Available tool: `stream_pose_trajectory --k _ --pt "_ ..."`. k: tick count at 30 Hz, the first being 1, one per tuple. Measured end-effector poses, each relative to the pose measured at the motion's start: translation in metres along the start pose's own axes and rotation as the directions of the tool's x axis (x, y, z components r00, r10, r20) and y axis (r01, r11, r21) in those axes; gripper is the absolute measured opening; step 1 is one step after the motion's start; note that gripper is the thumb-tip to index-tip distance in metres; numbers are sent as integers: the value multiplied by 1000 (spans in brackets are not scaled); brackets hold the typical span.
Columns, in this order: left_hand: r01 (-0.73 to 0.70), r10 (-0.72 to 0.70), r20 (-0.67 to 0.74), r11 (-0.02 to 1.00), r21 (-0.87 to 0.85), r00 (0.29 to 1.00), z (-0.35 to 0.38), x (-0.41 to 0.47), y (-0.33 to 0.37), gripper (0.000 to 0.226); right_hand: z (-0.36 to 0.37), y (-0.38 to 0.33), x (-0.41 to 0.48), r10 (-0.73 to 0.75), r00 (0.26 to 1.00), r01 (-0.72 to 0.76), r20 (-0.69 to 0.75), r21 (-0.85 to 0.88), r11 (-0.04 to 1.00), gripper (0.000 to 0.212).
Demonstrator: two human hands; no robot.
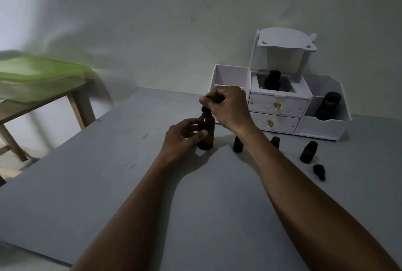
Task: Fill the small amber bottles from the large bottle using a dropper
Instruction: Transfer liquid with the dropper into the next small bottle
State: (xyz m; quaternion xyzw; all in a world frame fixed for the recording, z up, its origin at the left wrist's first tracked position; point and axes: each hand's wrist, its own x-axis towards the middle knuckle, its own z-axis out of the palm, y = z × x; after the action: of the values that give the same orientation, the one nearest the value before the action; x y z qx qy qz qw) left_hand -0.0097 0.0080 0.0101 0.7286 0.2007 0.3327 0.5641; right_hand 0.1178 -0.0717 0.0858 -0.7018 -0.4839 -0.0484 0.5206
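The table (108,173) has a matt grey top, smooth but scuffed; the big bottle (208,142) at its twelve o'clock and the small bottles (308,152) towards two o'clock look like dark amber glass with a faint sheen. The organizer (322,128) at one o'clock is matt white board with shiny gold-coloured knobs (277,105), and at nine o'clock a bare pale-wood stand (76,105) carries a translucent green plastic lid (39,70).

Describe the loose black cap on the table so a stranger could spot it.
Find the white drawer organiser against the wall on the grey table. In front of it stand three small amber bottles; just nearer the camera than the rightmost bottle lies the black cap. Unlike them it is black and lies on its side.
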Motion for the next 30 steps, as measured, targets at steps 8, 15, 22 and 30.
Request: stream_pose_trajectory --k 8,15,22,30 --pt "18 -19 -35 999 -35 999 -1 -3 -3 46 -38 -34 19 -107 992 112 -71 59 992 11" --pt "-268 328 -459 944 193 826 20 -18 27 25 -102 -60 24 -138 969 169 -207 140 976 13" --pt "-315 325 -178 946 83 929 85 -31 61 23 -160 -30 -3 -52 962 91 -267 135 987 5" --pt "-33 25 79 994 103 997 151 -15 44 51 -171 14 -15 100 974 -83 -204 87 993 7"
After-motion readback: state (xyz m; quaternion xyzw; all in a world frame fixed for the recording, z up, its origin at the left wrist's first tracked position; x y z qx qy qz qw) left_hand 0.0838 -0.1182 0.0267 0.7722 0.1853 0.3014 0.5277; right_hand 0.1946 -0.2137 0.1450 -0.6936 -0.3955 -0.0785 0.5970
